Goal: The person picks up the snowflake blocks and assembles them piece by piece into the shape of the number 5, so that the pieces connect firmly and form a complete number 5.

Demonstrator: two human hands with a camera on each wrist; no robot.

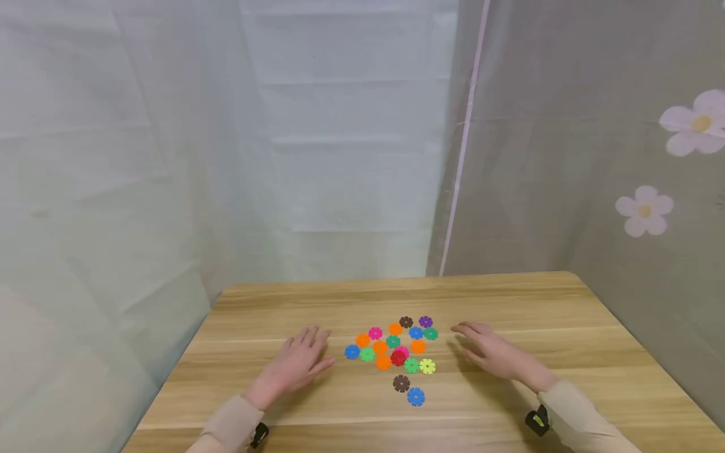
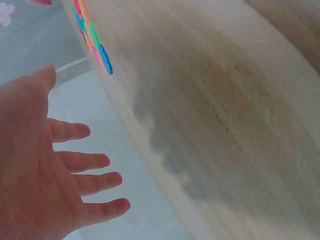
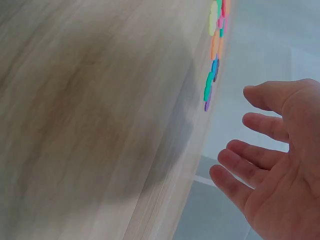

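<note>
Several flat, notched plastic discs in many colours lie in a loose cluster mid-table in the head view. At the cluster's left end is a blue disc, nearest to my left hand, which hovers with spread fingers over the wood. A green disc and a purple disc mark the right end, close to my right hand. That hand is also raised, its fingers loosely extended. Toward the front edge sit a brown disc and another blue disc. Neither hand holds anything.
The wooden table has pale cloth hanging behind it and a grey curtain with flower prints to the right. A black strap device sits on the right wrist, and another on the left.
</note>
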